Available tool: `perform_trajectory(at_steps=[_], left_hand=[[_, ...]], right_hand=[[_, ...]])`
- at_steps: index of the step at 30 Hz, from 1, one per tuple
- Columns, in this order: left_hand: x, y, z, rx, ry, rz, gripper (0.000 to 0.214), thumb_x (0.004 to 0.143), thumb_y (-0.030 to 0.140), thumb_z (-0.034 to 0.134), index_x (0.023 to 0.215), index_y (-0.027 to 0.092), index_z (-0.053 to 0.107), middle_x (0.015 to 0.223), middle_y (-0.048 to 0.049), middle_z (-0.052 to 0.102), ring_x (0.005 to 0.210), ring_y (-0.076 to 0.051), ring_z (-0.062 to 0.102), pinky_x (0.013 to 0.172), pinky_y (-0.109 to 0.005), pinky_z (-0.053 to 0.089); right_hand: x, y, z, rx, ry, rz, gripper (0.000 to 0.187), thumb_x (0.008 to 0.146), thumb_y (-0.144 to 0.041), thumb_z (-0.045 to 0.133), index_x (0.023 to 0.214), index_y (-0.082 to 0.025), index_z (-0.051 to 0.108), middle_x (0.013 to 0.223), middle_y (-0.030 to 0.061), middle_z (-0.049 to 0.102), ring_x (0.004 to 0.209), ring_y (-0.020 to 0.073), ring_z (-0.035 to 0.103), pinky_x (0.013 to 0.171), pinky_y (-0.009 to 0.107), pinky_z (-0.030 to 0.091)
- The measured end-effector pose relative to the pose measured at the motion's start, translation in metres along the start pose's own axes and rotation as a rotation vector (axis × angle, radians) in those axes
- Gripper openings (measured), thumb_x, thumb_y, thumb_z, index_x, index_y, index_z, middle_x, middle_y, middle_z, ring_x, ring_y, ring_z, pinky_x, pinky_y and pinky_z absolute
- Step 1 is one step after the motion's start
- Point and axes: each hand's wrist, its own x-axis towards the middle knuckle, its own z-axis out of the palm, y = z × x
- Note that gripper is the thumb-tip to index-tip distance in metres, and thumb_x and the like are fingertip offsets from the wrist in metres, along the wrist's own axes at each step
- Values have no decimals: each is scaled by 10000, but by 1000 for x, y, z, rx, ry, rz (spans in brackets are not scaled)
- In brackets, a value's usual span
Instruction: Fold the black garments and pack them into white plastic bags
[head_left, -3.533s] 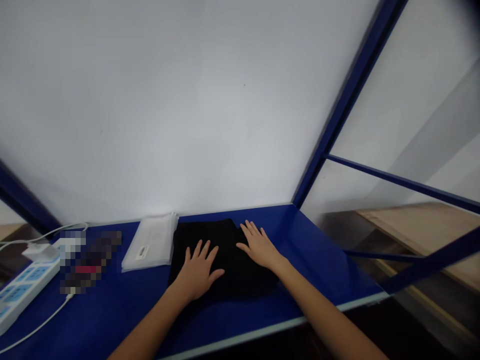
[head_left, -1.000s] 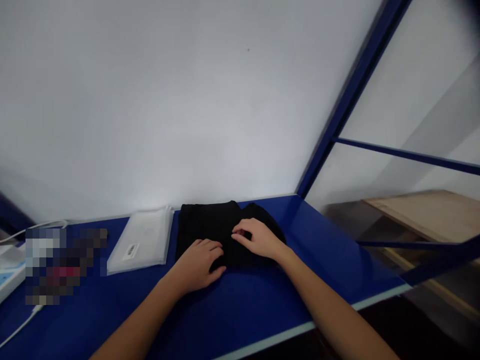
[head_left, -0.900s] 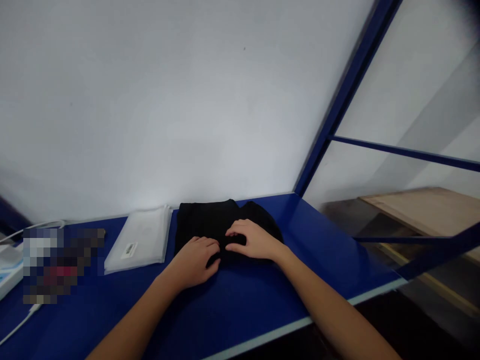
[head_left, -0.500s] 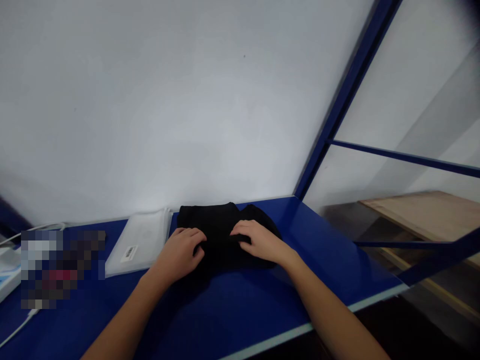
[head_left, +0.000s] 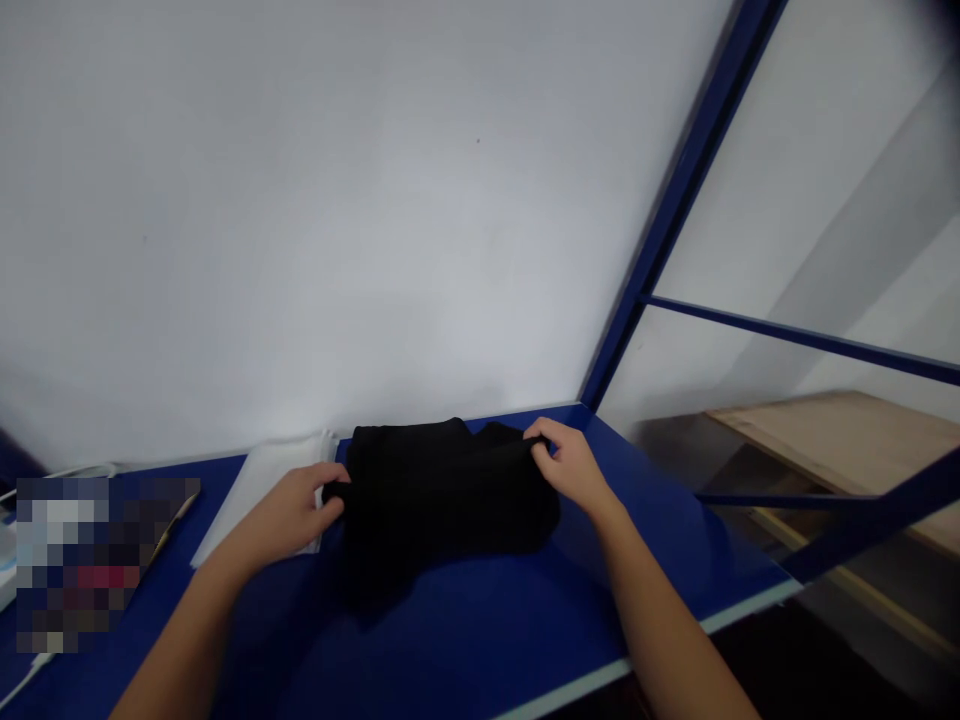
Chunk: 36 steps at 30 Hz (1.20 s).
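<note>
Black cloth (head_left: 450, 500) drawn taut between two bare hands

A length of black cloth spans the space between a person's hands over a blue tabletop (head_left: 465, 640), its raised edge running almost straight from one grip to the other. The left hand (head_left: 330, 495) pinches one end of that edge between thumb and fingers; the right hand (head_left: 546, 440) clasps the other end, slightly farther back. The hands are well apart, with most of the fabric between them and more of it behind, toward the wall. The folds are too dark to count.

Partly behind the left hand and forearm, a whitish, flat plastic pouch (head_left: 251, 485) lies on the tabletop. Farther left sits a pixelated object (head_left: 105, 560), a white cable (head_left: 26, 675) at its near end; another pale cable (head_left: 82, 470) curls by the wall.

The tabletop, edged along the front in a pale strip (head_left: 577, 685), meets a plain grey-white wall (head_left: 375, 220). At right, a slanting blue post (head_left: 675, 210) carries a thin crossbar (head_left: 802, 337). Beyond the table's right side, a bare wooden board (head_left: 855, 435) lies in dimmer light.
</note>
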Motion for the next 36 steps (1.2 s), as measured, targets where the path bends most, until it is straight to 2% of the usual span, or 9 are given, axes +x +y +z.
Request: perform_trajectory(at_steps=[4,10,13,19,23,26,29,32,36], left_hand=[[-6,-1,-14,-314,-95,36,293,759,315,470,918,236,704,969,-27,711,910,-236,626,826,-330,495],[-10,-13,-13,-530,-324,-57,150,680,306,541,757,213,630,739,2,623,725,-184,574,669,-275,485],[-8,-17,-8,-604,-355,-92,126,704,331,578,740,210,580,735,5,610,717,-176,573,671,-279,486],[13,-24,7,-632,75,-200,354,832,488,551,1035,197,562,882,-36,665,854,-222,646,776,-344,515],[27,-29,29,-194,409,-257,474,873,453,474,1253,171,510,1063,-118,671,937,-283,648,854,-451,513],[28,-22,44,204,554,-131,466,911,374,441,1323,166,508,1304,-176,583,1185,-347,546,994,-541,425],[21,-3,57,321,402,130,401,948,381,452,1296,210,559,1359,-133,572,1264,-319,496,1058,-521,382],[13,14,68,306,150,302,451,909,428,561,1322,247,554,1358,-88,594,1272,-285,506,1094,-486,367],[9,20,75,345,-7,252,529,833,259,602,1356,255,523,1378,-86,593,1288,-302,510,1129,-579,291]], right_hand=[[-5,-2,-11,195,-121,86,134,749,-170,480,753,-215,606,744,8,652,719,192,596,678,306,457],[-15,9,-28,483,-649,257,196,800,-364,678,869,-180,677,670,-24,624,599,125,553,574,240,408],[-13,17,-25,503,-645,334,277,797,-449,709,845,-179,675,669,-27,622,591,117,544,567,236,403],[-4,35,11,235,-203,325,273,860,-467,624,895,-197,653,755,2,647,682,167,590,661,305,475],[-3,40,27,-6,-91,188,219,894,-388,578,980,-210,672,842,41,641,773,207,605,774,377,509],[-5,32,20,-35,-73,112,216,917,-384,569,993,-216,683,984,82,645,957,246,609,920,431,489],[-10,21,5,13,-296,74,256,868,-446,662,1042,-263,702,1226,88,615,1184,282,545,1059,485,411],[-15,17,-3,53,-593,132,503,705,-449,821,1170,-315,684,1454,66,485,1345,320,426,1122,526,345],[-16,20,1,69,-566,175,285,705,-259,783,983,-255,722,1383,71,559,1340,301,430,1126,505,334]])
